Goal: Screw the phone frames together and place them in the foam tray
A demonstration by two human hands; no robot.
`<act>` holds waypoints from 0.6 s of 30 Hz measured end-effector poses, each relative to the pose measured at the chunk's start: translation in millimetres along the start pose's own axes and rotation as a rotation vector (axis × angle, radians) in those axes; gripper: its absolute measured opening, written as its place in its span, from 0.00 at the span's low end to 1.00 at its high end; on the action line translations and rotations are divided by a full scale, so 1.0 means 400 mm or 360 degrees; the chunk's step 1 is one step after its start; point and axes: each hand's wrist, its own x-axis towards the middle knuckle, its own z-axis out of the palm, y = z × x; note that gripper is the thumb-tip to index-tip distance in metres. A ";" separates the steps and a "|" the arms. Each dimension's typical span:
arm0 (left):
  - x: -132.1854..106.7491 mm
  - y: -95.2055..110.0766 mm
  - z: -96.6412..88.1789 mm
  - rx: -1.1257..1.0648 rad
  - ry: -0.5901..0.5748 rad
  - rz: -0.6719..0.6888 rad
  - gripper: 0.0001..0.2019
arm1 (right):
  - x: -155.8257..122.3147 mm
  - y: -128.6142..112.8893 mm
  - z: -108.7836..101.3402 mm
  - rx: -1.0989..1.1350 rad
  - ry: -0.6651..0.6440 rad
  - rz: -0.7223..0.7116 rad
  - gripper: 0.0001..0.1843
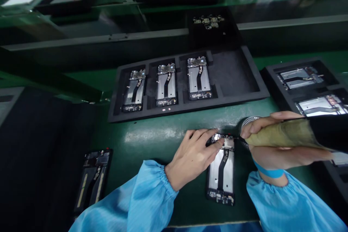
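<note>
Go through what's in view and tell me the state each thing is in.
Front phone: lying flat, back off, inner parts showing.
Left hand: fingertips on the front phone's upper end.
Right hand: closed around the tool.
Tool: tip at the front phone's upper edge, contact unclear.
Far-left phone: lying flat, inner parts showing.
Foam tray: holding three opened phones.
Wristband: worn on the right wrist.

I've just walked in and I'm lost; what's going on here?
On the green table, a person's left hand touches the upper end of an opened phone. The right hand holds a yellow-handled tool close to that end. Three more opened phones sit in the black tray behind; another phone lies at left.
</note>
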 end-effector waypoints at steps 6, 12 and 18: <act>-0.002 0.001 0.001 -0.0002 0.0015 -0.0014 0.15 | -0.005 0.008 0.002 0.0039 -0.0003 -0.0024 0.36; -0.002 0.003 -0.002 0.0001 0.0002 -0.0024 0.15 | -0.013 0.004 0.029 0.0034 -0.0002 -0.0053 0.36; 0.000 0.003 -0.001 -0.0030 0.0004 -0.0032 0.15 | -0.013 0.002 0.004 0.0025 -0.0018 0.0010 0.37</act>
